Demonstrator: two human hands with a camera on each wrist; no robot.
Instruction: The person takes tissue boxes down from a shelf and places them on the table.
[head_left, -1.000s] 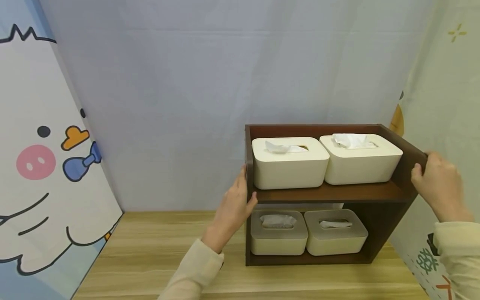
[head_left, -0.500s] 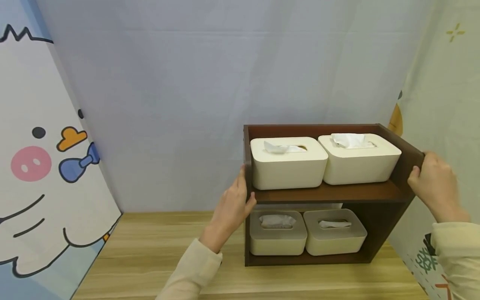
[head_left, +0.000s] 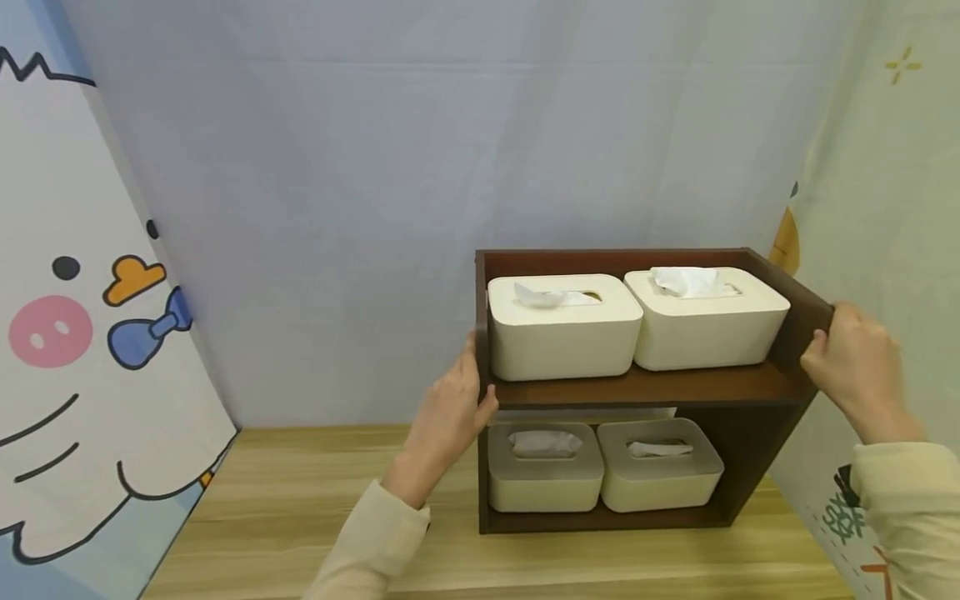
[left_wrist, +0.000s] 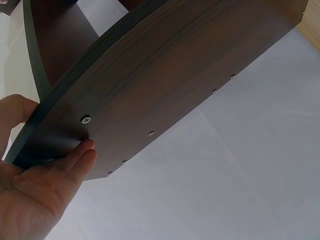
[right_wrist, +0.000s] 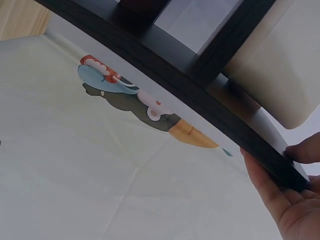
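I hold the shelf (head_left: 652, 392) upright on the table (head_left: 322, 500), right of centre in the head view, its open front facing me and its long axis running left to right. My left hand (head_left: 446, 410) pinches the left panel (left_wrist: 165, 80) between thumb and fingers; my right hand (head_left: 858, 362) grips the right panel (head_left: 757, 454). Boxes (head_left: 564, 346) sit in pairs on both levels.

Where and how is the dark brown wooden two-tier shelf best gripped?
Probably by the front edges of its upright side panels, left hand and right hand coming from outside: the panels are thin enough to pinch, and four cream rounded tissue boxes stand between.
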